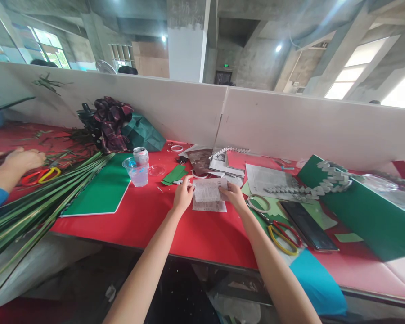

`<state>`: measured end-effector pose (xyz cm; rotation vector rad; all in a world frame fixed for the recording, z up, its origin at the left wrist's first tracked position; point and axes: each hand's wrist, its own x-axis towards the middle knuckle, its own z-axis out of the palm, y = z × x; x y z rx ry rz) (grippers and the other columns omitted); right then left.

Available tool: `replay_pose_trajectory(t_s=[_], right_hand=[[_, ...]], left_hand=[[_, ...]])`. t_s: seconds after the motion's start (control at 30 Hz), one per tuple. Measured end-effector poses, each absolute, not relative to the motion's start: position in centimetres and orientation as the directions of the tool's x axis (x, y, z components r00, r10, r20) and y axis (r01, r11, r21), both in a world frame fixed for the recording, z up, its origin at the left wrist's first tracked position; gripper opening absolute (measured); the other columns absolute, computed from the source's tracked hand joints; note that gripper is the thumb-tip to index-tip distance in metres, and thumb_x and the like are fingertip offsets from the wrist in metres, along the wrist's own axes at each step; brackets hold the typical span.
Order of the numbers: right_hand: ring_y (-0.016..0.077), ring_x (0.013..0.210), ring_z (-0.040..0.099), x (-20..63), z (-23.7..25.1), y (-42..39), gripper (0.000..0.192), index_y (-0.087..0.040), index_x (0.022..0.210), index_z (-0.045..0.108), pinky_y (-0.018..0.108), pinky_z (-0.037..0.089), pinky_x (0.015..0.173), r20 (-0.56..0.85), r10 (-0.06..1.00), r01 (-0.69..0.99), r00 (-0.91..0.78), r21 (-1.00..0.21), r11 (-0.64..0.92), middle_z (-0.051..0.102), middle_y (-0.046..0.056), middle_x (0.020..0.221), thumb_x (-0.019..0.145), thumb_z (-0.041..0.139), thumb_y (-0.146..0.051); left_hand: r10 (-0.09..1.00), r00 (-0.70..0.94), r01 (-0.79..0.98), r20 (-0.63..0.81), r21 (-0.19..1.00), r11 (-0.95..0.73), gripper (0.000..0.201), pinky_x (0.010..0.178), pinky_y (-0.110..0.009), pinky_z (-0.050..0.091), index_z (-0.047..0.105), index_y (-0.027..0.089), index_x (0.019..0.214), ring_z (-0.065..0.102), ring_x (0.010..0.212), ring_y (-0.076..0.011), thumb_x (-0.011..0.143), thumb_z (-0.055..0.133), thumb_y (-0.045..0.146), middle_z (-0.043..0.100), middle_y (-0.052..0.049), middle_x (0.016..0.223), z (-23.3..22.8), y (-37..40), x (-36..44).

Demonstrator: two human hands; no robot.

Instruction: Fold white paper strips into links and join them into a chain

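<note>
both hands are pinching one printed paper sheet (209, 194) on the red table (148, 220): left hand (183, 194) gripping its left edge, right hand (234, 195) its right. the plastic cup (137, 171) of water is standing near; a careless elbow could be tipping it onto the paper.

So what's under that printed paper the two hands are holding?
Under the printed paper, pinched by the left hand and right hand, lies another printed sheet on the red table. What the papers cover cannot be seen.
</note>
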<state>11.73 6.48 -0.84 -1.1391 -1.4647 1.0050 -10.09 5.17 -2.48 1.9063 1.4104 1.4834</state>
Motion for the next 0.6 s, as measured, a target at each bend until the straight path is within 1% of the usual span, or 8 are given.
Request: replay_pose_trajectory(t_s=[0.07,0.2,0.33,0.43,0.53,0.6], right_hand=[[0.0185,0.070,0.060,11.8,-0.9,6.6,0.028,-0.016,0.080,0.062,0.028,0.046,0.064,0.199,0.977,0.157,-0.074,-0.965,0.208,0.068,0.004,0.078,0.066,0.067,-0.039],[0.0207,0.073,0.062,12.3,-0.8,6.7,0.031,-0.015,0.084,0.066,0.030,0.047,0.067,0.206,0.977,0.149,-0.053,-0.966,0.212,0.070,0.005,0.083,0.066,0.066,-0.040],[0.0224,0.077,0.063,13.0,-0.3,6.5,0.033,-0.015,0.086,0.067,0.031,0.048,0.069,0.221,0.975,0.146,-0.011,-0.965,0.220,0.070,0.007,0.086,0.066,0.065,-0.041],[0.0231,0.080,0.063,13.1,0.0,6.4,0.032,-0.016,0.086,0.067,0.032,0.049,0.071,0.233,0.972,0.161,0.004,-0.960,0.229,0.070,0.007,0.089,0.066,0.066,-0.042],[0.0236,0.083,0.063,13.0,0.1,6.3,0.032,-0.017,0.086,0.067,0.032,0.049,0.073,0.231,0.973,0.151,-0.006,-0.961,0.230,0.070,0.006,0.090,0.066,0.067,-0.042],[0.0237,0.084,0.063,12.9,0.0,6.4,0.032,-0.018,0.087,0.067,0.033,0.049,0.075,0.215,0.977,0.120,-0.018,-0.969,0.215,0.071,0.006,0.090,0.067,0.067,-0.042]], left_hand=[[0.846,-0.050,0.514,0.531,0.740,-0.435,0.040,0.073,-0.026,0.045,0.049,0.022,0.119,0.061,0.076,-0.0163,0.081,0.046,0.008,0.064,-0.002,0.078,-2.6,5.2,-10.2],[0.833,-0.141,0.569,0.535,0.732,-0.374,0.039,0.072,-0.026,0.045,0.050,0.021,0.117,0.062,0.075,-0.0165,0.081,0.045,0.006,0.064,-0.002,0.075,-2.8,5.6,-10.6],[0.822,-0.178,0.537,0.541,0.754,-0.379,0.036,0.073,-0.026,0.046,0.051,0.020,0.113,0.063,0.074,-0.0166,0.080,0.048,0.006,0.066,-0.001,0.072,-2.9,5.9,-10.9],[0.831,-0.215,0.532,0.513,0.775,-0.341,0.030,0.072,-0.028,0.048,0.056,0.019,0.106,0.065,0.075,-0.0179,0.079,0.050,0.007,0.068,-0.003,0.074,-2.9,5.9,-11.1],[0.846,-0.250,0.511,0.471,0.806,-0.298,0.028,0.078,-0.031,0.049,0.060,0.018,0.100,0.066,0.085,-0.0195,0.079,0.047,0.005,0.071,-0.007,0.087,-2.8,5.8,-11.3],[0.866,-0.215,0.501,0.451,0.812,-0.298,0.035,0.088,-0.033,0.047,0.062,0.017,0.102,0.063,0.100,-0.0202,0.077,0.044,0.001,0.069,-0.010,0.104,-2.9,5.9,-11.3]])
